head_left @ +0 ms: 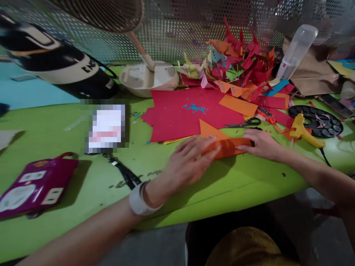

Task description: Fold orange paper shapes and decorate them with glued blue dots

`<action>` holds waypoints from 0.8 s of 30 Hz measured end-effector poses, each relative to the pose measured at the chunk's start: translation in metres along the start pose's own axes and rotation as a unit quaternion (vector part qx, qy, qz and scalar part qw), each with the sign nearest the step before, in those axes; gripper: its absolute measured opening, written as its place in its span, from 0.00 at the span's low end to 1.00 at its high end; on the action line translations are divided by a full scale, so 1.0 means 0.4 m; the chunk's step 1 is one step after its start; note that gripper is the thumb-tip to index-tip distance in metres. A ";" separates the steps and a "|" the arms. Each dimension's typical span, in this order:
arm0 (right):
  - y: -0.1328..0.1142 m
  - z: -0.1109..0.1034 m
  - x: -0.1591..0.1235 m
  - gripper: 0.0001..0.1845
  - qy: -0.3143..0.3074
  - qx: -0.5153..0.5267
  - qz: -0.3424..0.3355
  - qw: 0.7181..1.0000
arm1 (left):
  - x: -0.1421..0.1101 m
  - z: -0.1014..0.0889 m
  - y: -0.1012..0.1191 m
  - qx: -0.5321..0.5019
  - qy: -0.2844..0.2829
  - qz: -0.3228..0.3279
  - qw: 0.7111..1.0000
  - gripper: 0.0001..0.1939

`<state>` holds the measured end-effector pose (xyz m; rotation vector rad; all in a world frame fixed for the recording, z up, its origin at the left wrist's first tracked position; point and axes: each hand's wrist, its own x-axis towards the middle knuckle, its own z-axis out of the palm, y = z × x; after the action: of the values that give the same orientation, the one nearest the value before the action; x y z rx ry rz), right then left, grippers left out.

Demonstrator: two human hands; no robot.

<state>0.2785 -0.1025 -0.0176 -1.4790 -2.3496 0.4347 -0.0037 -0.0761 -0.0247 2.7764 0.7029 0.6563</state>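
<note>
A folded piece of orange paper [229, 147] is in both hands near the table's front edge, one pointed corner standing up at its back. My left hand [188, 160] lies over the paper's left part, thumb and fingers closed against it; a pale band circles that wrist. At the right end, my right hand [259, 143] pinches the paper between thumb and fingers. Something dark shows by those fingertips, too small to name. Just behind the hands lies a red paper sheet [174, 118] with blue bits scattered on it. Black-handled scissors [252, 122] rest at its right edge.
A yellow glue gun [305, 131] lies right, by a round black tray [330, 123]. Folded coloured papers [241, 62] pile up behind. Leftward are a purple power box [39, 184], a blurred-out phone-like screen [107, 125], a large black bottle [69, 66] and a fan [141, 51].
</note>
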 end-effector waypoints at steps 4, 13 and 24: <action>0.001 -0.002 -0.001 0.14 0.003 -0.004 0.000 1.000 | -0.001 -0.010 0.027 -0.046 -0.066 0.051 0.995 0.24; -0.009 -0.041 -0.016 0.04 -0.032 0.031 -0.108 0.993 | 0.018 -0.019 -0.020 -0.073 -0.074 -0.045 0.994 0.37; -0.034 -0.066 -0.026 0.07 0.253 0.070 -0.228 0.938 | 0.022 -0.033 -0.043 -0.092 0.170 0.102 0.976 0.19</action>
<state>0.2834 -0.1154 0.0107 -0.8122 -2.0890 0.0782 -0.0098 -0.0556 -0.0149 2.6108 0.3881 1.1927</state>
